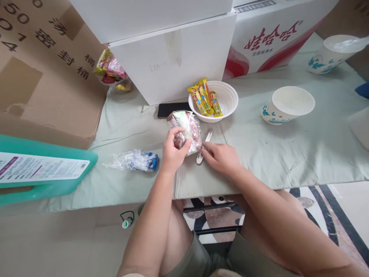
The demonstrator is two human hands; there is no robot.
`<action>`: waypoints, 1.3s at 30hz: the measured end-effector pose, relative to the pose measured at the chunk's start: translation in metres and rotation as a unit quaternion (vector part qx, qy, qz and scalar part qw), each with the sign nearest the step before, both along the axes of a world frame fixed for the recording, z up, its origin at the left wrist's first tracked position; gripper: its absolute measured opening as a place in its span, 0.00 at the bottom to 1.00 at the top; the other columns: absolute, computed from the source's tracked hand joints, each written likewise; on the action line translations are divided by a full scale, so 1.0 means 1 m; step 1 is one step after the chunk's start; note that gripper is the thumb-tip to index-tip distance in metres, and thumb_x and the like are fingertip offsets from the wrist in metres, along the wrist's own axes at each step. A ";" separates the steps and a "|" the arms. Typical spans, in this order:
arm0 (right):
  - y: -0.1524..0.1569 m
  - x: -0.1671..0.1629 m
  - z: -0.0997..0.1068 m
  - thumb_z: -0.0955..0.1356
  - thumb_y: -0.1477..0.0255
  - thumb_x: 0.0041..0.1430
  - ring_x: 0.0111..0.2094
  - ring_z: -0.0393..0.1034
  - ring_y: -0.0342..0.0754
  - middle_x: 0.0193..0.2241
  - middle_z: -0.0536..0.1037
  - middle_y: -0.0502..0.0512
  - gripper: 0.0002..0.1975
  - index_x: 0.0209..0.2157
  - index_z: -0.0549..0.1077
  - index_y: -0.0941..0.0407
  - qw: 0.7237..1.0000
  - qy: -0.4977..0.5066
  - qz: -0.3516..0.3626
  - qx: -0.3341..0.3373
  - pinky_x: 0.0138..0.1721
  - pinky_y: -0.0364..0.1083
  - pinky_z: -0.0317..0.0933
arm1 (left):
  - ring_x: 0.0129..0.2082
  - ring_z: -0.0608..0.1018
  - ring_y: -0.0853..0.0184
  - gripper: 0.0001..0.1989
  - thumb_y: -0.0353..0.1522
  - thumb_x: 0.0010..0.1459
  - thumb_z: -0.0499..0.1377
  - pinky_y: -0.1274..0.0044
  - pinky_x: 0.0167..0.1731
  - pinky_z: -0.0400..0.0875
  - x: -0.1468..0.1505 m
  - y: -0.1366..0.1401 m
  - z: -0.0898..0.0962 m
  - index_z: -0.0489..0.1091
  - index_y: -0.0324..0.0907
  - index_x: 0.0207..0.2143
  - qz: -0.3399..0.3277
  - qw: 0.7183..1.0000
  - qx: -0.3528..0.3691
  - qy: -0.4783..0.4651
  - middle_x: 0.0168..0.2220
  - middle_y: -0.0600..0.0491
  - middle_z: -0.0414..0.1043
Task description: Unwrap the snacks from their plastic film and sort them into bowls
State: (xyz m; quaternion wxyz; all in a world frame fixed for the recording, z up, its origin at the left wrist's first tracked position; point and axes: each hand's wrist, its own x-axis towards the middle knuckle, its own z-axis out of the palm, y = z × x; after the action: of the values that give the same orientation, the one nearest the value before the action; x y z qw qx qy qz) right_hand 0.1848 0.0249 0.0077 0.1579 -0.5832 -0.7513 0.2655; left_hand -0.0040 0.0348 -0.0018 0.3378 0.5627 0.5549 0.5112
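A clear plastic packet [189,125] with reddish and pale contents lies on the cloth-covered table in front of me. My left hand [173,148] grips its near left part, thumb and fingers curved over the wrap. At the packet's lower right corner, the fingertips of my right hand [220,157] are closed together on its edge. A slim white cutter [208,135] lies partly under those fingers, flat on the cloth. Behind the packet, a white bowl [230,100] holds several yellow snack sticks [201,98]. A dark phone [170,109] lies just beyond the packet.
Crumpled clear plastic with a blue item [150,161] lies to the left, near a green jug [57,188]. White boxes [184,57] and a brown carton [57,100] stand behind. Paper bowls [278,111] stand at the right. The table's front edge runs under my forearms.
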 end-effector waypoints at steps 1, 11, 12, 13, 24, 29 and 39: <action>0.000 -0.002 0.002 0.61 0.62 0.67 0.31 0.72 0.50 0.29 0.80 0.53 0.14 0.43 0.76 0.51 0.999 -0.050 0.016 -0.004 0.30 0.46 0.48 | 0.23 0.61 0.75 0.15 0.32 0.54 0.64 0.81 0.25 0.60 -0.002 0.001 -0.001 0.68 0.46 0.44 0.013 1.000 0.002 0.009 0.31 0.59 0.64; -0.015 0.011 -0.007 0.63 0.69 0.61 0.26 0.65 0.47 0.28 0.76 0.53 0.06 0.35 0.72 0.52 0.998 -0.004 -0.014 0.063 0.27 0.46 0.47 | 0.26 0.65 0.74 0.17 0.31 0.53 0.65 0.81 0.26 0.62 -0.014 0.004 -0.004 0.66 0.47 0.44 0.092 0.995 -0.018 -0.028 0.31 0.58 0.63; -0.018 0.012 -0.007 0.63 0.70 0.61 0.25 0.65 0.46 0.27 0.75 0.52 0.05 0.35 0.71 0.52 0.996 0.042 -0.024 0.076 0.27 0.46 0.50 | 0.27 0.67 0.73 0.19 0.31 0.52 0.66 0.80 0.27 0.64 -0.014 0.004 -0.005 0.65 0.47 0.46 0.082 0.996 -0.017 -0.034 0.33 0.58 0.64; -0.020 0.014 -0.007 0.63 0.69 0.60 0.25 0.65 0.45 0.26 0.73 0.50 0.05 0.35 0.70 0.52 0.992 0.092 -0.034 0.084 0.28 0.45 0.53 | 0.28 0.68 0.73 0.21 0.32 0.52 0.67 0.80 0.28 0.65 -0.015 0.004 -0.005 0.64 0.48 0.47 0.067 0.997 -0.016 -0.036 0.34 0.57 0.65; -0.004 -0.006 -0.014 0.66 0.68 0.60 0.21 0.61 0.36 0.39 0.66 0.48 0.17 0.50 0.60 0.49 0.908 0.406 -0.100 0.034 0.21 0.42 0.55 | 0.29 0.72 0.70 0.28 0.30 0.49 0.70 0.77 0.31 0.70 0.005 -0.002 -0.007 0.64 0.48 0.50 -0.087 0.994 -0.057 -0.025 0.36 0.56 0.68; -0.003 -0.012 -0.012 0.67 0.68 0.59 0.28 0.68 0.42 0.34 0.71 0.48 0.14 0.46 0.63 0.52 0.916 0.390 -0.096 0.016 0.30 0.44 0.62 | 0.22 0.66 0.74 0.20 0.31 0.51 0.68 0.80 0.25 0.63 0.012 -0.002 -0.011 0.66 0.47 0.44 -0.100 0.992 -0.069 -0.016 0.27 0.60 0.63; 0.002 -0.010 -0.007 0.63 0.63 0.65 0.30 0.67 0.44 0.29 0.73 0.49 0.08 0.35 0.66 0.52 0.930 0.343 -0.132 0.011 0.33 0.45 0.60 | 0.24 0.66 0.73 0.17 0.28 0.50 0.66 0.80 0.26 0.61 0.022 -0.004 -0.010 0.68 0.47 0.43 -0.089 0.993 -0.029 0.066 0.31 0.58 0.68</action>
State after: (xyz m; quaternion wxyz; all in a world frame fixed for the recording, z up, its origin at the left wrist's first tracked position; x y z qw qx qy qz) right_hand 0.1752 0.0270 0.0010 0.4461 -0.5490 -0.5705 0.4173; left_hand 0.0175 0.0304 -0.0115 0.3609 0.6327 0.5382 0.4240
